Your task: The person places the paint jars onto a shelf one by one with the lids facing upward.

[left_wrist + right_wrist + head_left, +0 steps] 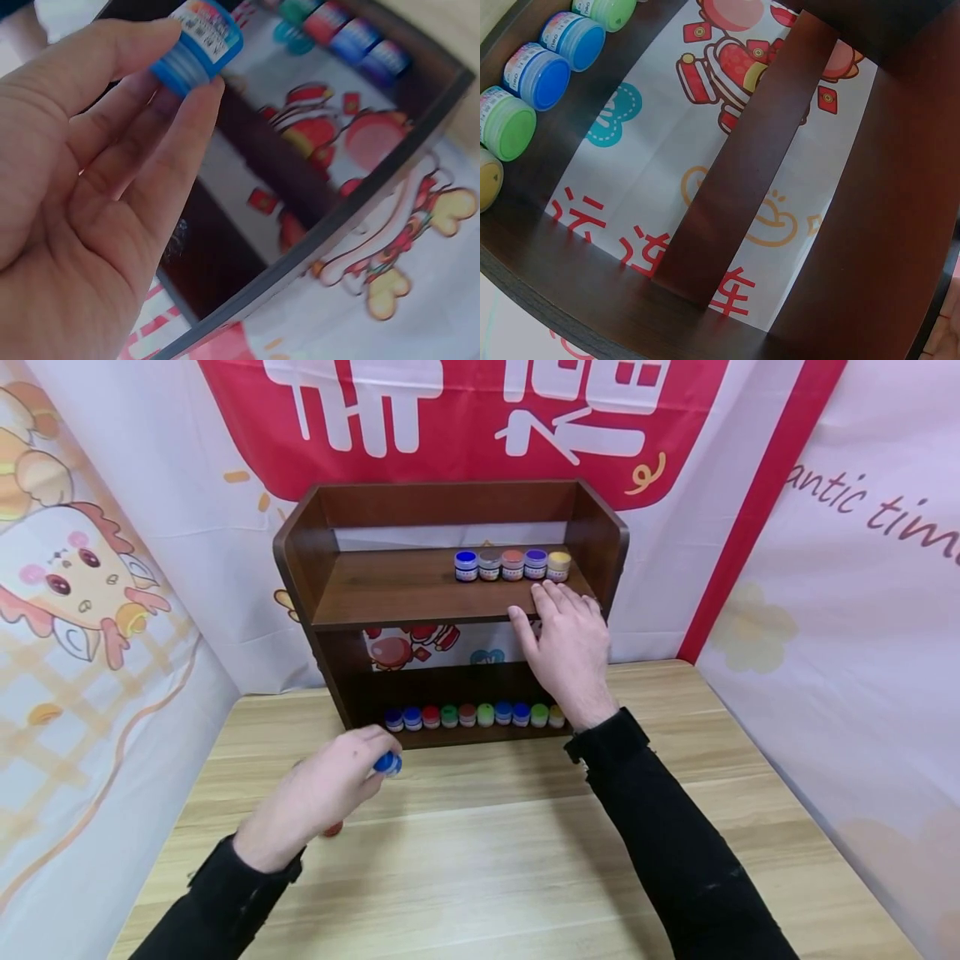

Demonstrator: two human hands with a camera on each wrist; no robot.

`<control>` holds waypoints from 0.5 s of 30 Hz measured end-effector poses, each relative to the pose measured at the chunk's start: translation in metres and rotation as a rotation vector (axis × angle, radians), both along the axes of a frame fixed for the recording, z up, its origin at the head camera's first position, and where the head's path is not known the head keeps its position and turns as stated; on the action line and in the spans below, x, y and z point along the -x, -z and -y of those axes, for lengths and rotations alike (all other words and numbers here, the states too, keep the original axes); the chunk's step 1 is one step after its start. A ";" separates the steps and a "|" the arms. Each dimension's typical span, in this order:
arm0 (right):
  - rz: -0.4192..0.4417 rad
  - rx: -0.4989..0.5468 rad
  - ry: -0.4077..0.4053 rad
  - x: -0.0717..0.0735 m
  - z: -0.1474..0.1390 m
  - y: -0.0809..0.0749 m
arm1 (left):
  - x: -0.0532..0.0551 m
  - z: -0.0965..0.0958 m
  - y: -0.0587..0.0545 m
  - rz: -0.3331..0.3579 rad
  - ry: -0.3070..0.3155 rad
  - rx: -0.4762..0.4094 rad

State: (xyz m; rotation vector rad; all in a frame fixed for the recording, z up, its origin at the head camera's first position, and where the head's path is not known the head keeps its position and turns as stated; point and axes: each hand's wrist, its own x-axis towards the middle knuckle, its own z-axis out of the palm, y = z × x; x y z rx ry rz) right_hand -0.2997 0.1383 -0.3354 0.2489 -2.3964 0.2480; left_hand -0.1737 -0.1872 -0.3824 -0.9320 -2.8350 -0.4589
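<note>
My left hand (341,777) pinches a small blue paint jar (388,764) in front of the shelf's lower left. The left wrist view shows that paint jar (201,46) between thumb and fingertips, its label facing up. My right hand (566,643) lies over the front edge of the upper board, fingers extended and holding nothing visible. Its fingertips are just in front of the yellow paint jar (558,567); whether they touch it I cannot tell. In the right wrist view only a sliver of that hand (943,326) appears. A red-lidded jar (333,830) sits partly hidden beneath my left wrist.
A dark brown two-tier shelf (420,597) stands at the back of the wooden table (465,860). Several jars, including a blue one (466,566), line the upper board's right side. Another row, with a green jar (449,716), runs along the bottom. Printed cloth (675,585) hangs behind.
</note>
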 end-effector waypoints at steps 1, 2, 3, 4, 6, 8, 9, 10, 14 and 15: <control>0.002 0.000 0.000 0.000 0.000 0.000 | 0.002 -0.002 -0.006 -0.016 -0.004 -0.011; 0.002 0.001 0.000 0.000 0.000 0.000 | 0.003 -0.003 -0.012 -0.032 -0.006 -0.024; 0.002 0.002 0.000 0.000 0.000 0.000 | 0.004 -0.005 -0.018 -0.050 -0.006 -0.034; 0.003 0.003 0.000 0.000 0.000 0.000 | 0.006 -0.007 -0.025 -0.068 -0.008 -0.045; 0.002 0.005 0.001 0.000 -0.001 0.000 | 0.009 -0.010 -0.036 -0.111 -0.002 -0.076; -0.002 0.005 0.000 0.000 -0.001 0.000 | 0.013 -0.012 -0.048 -0.156 -0.004 -0.107; -0.004 0.005 0.000 0.000 -0.001 0.000 | 0.015 -0.014 -0.054 -0.179 -0.004 -0.123; -0.005 0.006 -0.001 0.000 -0.001 0.000 | 0.017 -0.015 -0.059 -0.200 -0.009 -0.138; -0.013 0.007 -0.006 0.000 -0.001 0.000 | 0.026 -0.021 -0.080 -0.279 -0.039 -0.167; -0.013 0.007 -0.006 0.000 -0.001 0.000 | 0.028 -0.023 -0.085 -0.294 -0.046 -0.172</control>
